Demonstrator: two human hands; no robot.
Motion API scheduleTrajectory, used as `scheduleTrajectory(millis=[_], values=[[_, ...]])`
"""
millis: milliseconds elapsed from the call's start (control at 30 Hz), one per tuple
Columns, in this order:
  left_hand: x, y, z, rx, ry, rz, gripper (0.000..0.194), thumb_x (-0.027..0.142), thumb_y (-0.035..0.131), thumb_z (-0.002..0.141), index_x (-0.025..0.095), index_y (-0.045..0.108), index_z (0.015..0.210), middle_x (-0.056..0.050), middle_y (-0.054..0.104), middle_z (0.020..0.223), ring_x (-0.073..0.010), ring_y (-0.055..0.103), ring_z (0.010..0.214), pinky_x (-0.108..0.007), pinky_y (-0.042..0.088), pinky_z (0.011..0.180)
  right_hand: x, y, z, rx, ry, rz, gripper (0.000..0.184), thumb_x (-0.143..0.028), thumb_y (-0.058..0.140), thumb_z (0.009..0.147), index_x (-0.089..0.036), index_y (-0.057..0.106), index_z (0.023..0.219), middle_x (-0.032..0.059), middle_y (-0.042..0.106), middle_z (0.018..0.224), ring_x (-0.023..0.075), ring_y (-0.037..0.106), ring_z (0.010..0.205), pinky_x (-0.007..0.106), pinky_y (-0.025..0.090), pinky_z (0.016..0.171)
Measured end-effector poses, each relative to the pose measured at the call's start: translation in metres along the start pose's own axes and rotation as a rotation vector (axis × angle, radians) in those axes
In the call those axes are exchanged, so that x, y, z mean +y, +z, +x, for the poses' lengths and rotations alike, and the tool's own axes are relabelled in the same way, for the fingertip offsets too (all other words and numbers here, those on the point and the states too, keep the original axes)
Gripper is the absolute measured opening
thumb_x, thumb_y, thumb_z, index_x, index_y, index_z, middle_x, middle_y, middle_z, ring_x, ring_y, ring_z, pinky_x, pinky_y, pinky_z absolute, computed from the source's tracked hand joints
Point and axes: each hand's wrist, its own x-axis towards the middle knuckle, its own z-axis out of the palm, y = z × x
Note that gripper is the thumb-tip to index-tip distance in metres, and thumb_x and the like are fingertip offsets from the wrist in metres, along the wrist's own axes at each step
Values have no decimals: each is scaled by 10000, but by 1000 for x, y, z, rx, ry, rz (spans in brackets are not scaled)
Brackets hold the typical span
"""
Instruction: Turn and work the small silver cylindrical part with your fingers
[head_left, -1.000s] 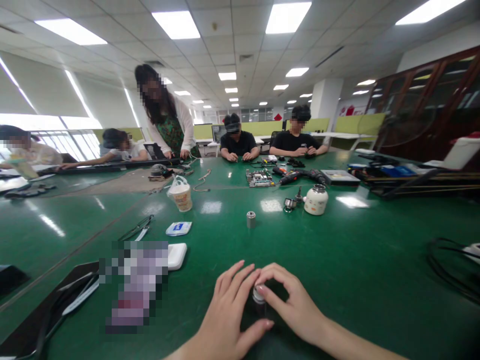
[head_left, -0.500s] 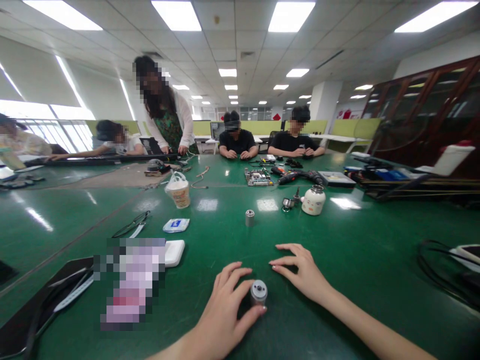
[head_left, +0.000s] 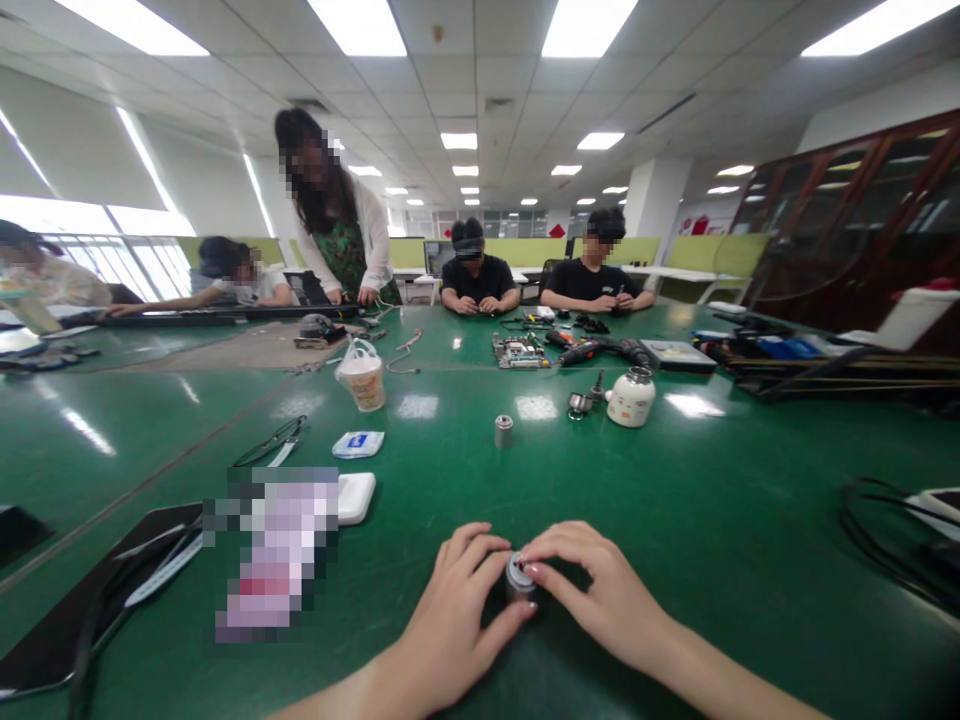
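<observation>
a person's left hand [head_left: 457, 610] curls around a small metal cylinder [head_left: 519, 580] at the near edge of a green bench [head_left: 697, 500], thumb on the near side and fingers on the far left. the right hand [head_left: 604, 595] brings thumb and fingertips together at the cylinder's top; whether they pinch a small part there cannot be told.

the cylinder stands upright on the bench, long axis vertical, its pale round end facing the ceiling. it sits between the two hands, in the left hand's curve and just left of the right palm.

straight beyond the fingers, a second cylinder [head_left: 503, 432] stands upright, well apart from the first. to the left lie a white case [head_left: 356, 499] and a flat packet [head_left: 358, 444].

farther out, a cup [head_left: 364, 384] stands in a clear plastic bag, its contents hard to make out. to the right, a white bottle [head_left: 631, 398] with a face design stands uncapped, its inside hidden from view. behind them rest a circuit board [head_left: 519, 350] and a power drill [head_left: 589, 353].
</observation>
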Motion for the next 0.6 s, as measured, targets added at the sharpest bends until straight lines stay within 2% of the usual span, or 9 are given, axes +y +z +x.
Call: scheduleTrajectory(millis=[600], values=[[3,-2,1,-6,-5,-21,315,328,625,900,221,590,1195,-85,625,1175,-298,451,1208,-504,412,1027,2,7,1,68,-5,13,91,-298,617,919,-253,696,928,7,729,920,188,648,887,331,454,818]])
